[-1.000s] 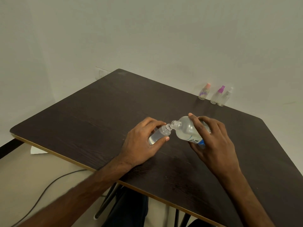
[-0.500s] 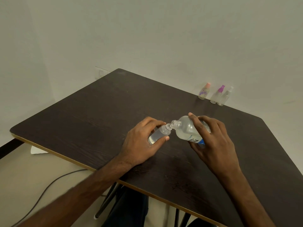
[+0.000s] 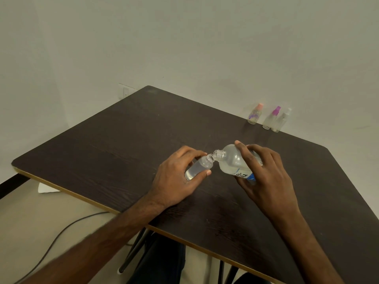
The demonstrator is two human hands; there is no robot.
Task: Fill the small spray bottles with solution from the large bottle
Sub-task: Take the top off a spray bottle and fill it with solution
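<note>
My left hand [image 3: 174, 179] grips a small clear bottle [image 3: 200, 168] with no cap, tilted with its open neck up and to the right. My right hand [image 3: 264, 177] holds the large clear bottle [image 3: 231, 162], which bears a blue and white label and is tipped to the left. The large bottle's open mouth touches the small bottle's neck. Clear liquid fills much of the small bottle. Both bottles hover just above the dark wooden table [image 3: 123, 150].
Three small spray bottles stand at the table's far edge by the wall: a peach-capped bottle [image 3: 254, 114], a pink-capped bottle [image 3: 270, 119] and a clear-capped bottle [image 3: 281, 121]. A cable [image 3: 61, 232] runs over the floor on the left. A wall socket [image 3: 125, 91] sits behind the table.
</note>
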